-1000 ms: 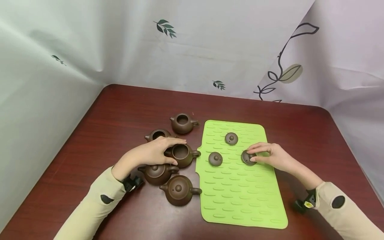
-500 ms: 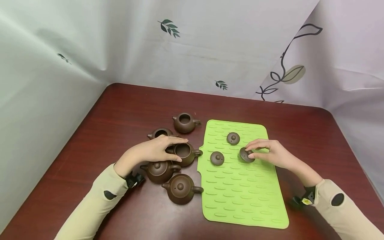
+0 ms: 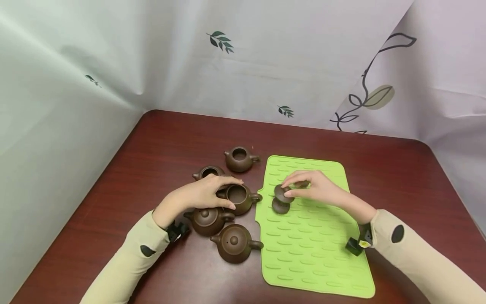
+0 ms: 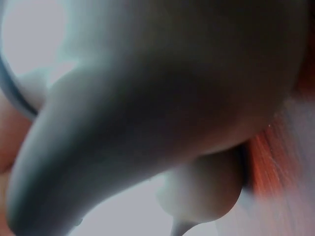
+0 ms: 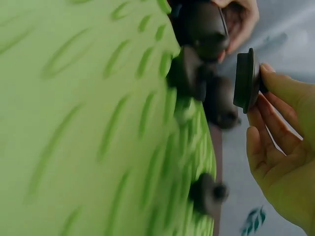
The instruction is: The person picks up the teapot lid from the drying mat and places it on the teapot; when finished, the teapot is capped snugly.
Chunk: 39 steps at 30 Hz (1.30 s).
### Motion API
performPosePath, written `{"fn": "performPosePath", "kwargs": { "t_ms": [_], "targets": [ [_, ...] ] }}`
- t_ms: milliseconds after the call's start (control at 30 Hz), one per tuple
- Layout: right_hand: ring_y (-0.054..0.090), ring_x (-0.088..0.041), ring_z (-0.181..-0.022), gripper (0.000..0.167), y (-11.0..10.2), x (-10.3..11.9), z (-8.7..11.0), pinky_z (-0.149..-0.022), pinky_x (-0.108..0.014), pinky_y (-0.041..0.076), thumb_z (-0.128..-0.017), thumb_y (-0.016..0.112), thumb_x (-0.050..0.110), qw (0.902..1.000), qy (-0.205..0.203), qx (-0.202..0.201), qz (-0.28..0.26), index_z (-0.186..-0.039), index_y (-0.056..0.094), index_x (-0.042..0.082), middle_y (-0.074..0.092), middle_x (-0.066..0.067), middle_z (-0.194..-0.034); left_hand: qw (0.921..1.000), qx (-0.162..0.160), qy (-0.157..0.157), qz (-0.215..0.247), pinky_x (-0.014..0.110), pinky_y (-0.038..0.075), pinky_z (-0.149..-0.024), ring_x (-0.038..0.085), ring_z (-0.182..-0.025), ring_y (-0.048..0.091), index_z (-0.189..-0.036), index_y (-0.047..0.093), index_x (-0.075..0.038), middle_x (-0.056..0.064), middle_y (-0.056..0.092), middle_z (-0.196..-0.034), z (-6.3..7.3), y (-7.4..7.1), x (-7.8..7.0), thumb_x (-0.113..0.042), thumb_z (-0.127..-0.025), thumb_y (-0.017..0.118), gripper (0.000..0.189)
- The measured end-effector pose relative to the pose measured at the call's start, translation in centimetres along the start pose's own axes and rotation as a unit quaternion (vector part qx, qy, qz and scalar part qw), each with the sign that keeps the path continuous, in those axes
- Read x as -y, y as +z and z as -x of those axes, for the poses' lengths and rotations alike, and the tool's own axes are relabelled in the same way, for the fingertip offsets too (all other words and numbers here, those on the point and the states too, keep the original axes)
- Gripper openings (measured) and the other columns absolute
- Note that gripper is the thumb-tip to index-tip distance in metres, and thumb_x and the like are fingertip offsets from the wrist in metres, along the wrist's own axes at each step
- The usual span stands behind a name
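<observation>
My left hand (image 3: 201,193) holds a lidless brown clay teapot (image 3: 243,204), thumb and fingers spread round its body beside the green mat. My right hand (image 3: 320,188) pinches a brown teapot lid (image 5: 246,81) by its knob. Raised over the mat, that lid is tipped with its underside toward the left hand's teapot. In the head view it overlaps a second lid (image 3: 281,207) lying on the mat. A third lid (image 5: 206,194) lies farther back, mostly hidden by the right hand in the head view. The left wrist view is dark and blurred.
Two more lidless teapots stand behind, one at the back (image 3: 240,159) and one (image 3: 209,172) partly behind the left hand. Two lidded teapots (image 3: 206,221) (image 3: 234,245) sit nearer the front. The green mat (image 3: 319,253) covers the middle right of the dark red table (image 3: 171,139).
My right hand has lifted its lid off the mat and carried it left toward the left hand's teapot. The left hand stays on that teapot. The head view has shifted slightly.
</observation>
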State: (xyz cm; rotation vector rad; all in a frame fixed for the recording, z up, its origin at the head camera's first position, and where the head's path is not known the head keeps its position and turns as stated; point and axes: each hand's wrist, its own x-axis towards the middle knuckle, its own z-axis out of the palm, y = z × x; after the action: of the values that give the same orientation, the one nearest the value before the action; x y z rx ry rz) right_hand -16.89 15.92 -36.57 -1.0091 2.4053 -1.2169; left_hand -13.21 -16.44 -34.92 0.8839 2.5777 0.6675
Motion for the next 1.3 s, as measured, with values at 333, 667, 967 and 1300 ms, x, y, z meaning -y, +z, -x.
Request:
{"fn": "performPosePath", "kwargs": {
  "t_ms": [333,667,967,1300],
  "targets": [
    [0.060,-0.008,-0.093,0.018,2.6,2.9,-4.6,-0.079,-0.037,0.052,-0.082,0.073,0.027,0.9958,-0.078,0.044,0.017,-0.099,0.073,0.022,0.067,0.007,-0.103,1.0000,0.002,-0.008,-0.005,0.043,0.039,-0.099,0.021,-0.117,0.052,-0.135,0.050,-0.013,0.003,0.052,-0.135,-0.3,0.0,-0.2,-0.041,-0.082,0.070,0.064],
    [0.060,-0.005,-0.099,0.018,4.2,4.4,-7.3,-0.084,-0.030,0.049,-0.082,0.072,0.029,0.9863,-0.142,0.069,0.046,-0.099,0.073,0.021,0.067,0.008,-0.103,0.9998,-0.003,0.019,0.008,0.040,0.042,-0.095,0.016,-0.110,0.056,-0.130,0.053,-0.007,0.004,0.058,-0.126,-0.8,0.0,0.1,-0.039,-0.080,0.073,0.063],
    [0.059,-0.008,-0.103,0.019,5.7,4.8,-7.7,-0.088,-0.024,0.047,-0.081,0.073,0.023,0.9793,-0.172,0.067,0.083,-0.099,0.073,0.016,0.067,0.004,-0.104,0.9992,0.000,0.036,-0.016,0.037,0.043,-0.089,0.013,-0.100,0.057,-0.117,0.056,-0.014,-0.002,0.060,-0.115,-0.6,0.2,0.1,-0.040,-0.083,0.069,0.044],
    [0.057,-0.011,-0.109,0.025,6.3,5.2,-7.7,-0.090,-0.027,0.046,-0.085,0.070,0.022,0.9748,-0.172,0.071,0.123,-0.108,0.070,0.013,0.065,0.002,-0.110,0.9955,-0.034,0.081,0.036,0.036,0.045,-0.094,0.015,-0.114,0.056,-0.137,0.047,-0.009,0.002,0.054,-0.132,1.4,-2.1,1.2,-0.028,-0.085,0.069,0.060]
  ]
}}
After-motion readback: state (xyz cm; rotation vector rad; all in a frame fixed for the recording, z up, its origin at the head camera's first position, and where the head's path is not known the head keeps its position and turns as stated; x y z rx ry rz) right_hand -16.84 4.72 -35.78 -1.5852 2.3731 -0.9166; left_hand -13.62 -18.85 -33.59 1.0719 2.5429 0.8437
